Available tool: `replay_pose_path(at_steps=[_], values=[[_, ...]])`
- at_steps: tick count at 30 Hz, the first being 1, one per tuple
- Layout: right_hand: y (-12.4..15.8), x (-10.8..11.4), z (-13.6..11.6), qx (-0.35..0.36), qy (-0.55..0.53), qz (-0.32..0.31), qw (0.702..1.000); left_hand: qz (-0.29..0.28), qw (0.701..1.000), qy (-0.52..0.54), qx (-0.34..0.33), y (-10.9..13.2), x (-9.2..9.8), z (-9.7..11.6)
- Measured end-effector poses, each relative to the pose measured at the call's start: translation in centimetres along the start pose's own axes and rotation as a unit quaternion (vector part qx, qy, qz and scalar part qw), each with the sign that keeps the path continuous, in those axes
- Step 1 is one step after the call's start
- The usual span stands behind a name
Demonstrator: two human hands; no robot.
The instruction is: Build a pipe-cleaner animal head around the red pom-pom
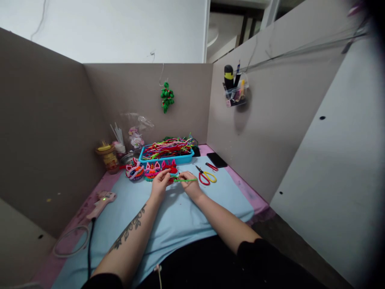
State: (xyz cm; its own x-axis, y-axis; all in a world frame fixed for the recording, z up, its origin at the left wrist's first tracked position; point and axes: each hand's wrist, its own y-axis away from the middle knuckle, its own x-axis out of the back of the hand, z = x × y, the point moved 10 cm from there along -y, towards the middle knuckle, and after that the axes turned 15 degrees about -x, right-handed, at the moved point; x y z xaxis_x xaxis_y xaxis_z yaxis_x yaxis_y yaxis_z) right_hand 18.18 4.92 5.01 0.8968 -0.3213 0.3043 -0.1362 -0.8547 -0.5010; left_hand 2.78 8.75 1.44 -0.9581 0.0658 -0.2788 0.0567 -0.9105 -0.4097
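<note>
Over the light blue cloth (144, 208), my two hands are close together. My left hand (161, 182) is closed, with a small red piece at its fingertips, partly hidden by the fingers. A green pipe cleaner (188, 180) runs from that piece across to my right hand (189, 184), whose fingers are pinched on it. Just behind my hands sit fuzzy pipe-cleaner animal heads: an orange and purple one (134, 171), a pink and orange one (152, 170) and a red one (169, 165), partly covered by my left hand.
A blue tray (183, 159) heaped with coloured pipe cleaners stands behind. Scissors (205, 176), a red cutter (211, 166) and a black phone (217, 160) lie at the right. A pink glue gun (101, 203) with its cord rests at the left. Partition walls enclose the table.
</note>
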Motion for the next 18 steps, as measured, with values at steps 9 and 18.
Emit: replay_pose_path(at_steps=[9, 18], values=[[-0.6, 0.5, 0.9, -0.028, -0.032, 0.007, 0.999, 0.001, 0.999, 0.031, 0.042, 0.0, 0.1, -0.9], [-0.8, 0.2, 1.1, -0.024, -0.039, -0.006, 0.999, 0.003, 0.997, 0.038, 0.061, 0.1, 0.2, -1.1]])
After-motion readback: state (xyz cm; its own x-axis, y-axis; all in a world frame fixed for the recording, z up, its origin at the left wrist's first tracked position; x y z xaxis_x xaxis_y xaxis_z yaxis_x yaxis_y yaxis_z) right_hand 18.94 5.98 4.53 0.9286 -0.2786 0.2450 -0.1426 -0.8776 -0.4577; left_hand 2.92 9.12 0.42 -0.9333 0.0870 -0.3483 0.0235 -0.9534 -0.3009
